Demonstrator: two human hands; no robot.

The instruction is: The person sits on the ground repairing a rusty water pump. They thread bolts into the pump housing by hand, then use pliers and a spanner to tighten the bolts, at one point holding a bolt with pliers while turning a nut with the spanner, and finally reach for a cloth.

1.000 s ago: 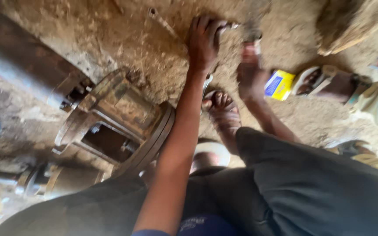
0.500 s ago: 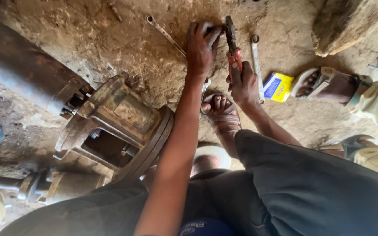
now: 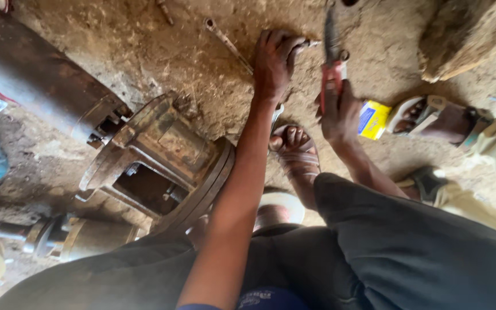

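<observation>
Even, soft daylight covers the brown dirt ground (image 3: 144, 51), with only faint shadows and no glare. The rusty metal flanged housing (image 3: 162, 155) is fairly sharp. The red-handled pipe wrench (image 3: 333, 69) shows slight motion blur, and the dark trousers (image 3: 409, 252) up close look soft and dim.

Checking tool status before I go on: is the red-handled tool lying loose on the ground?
No, the right hand grips the red-handled tool and holds it upright, while the left hand presses a small metal part against the dirt.
</observation>
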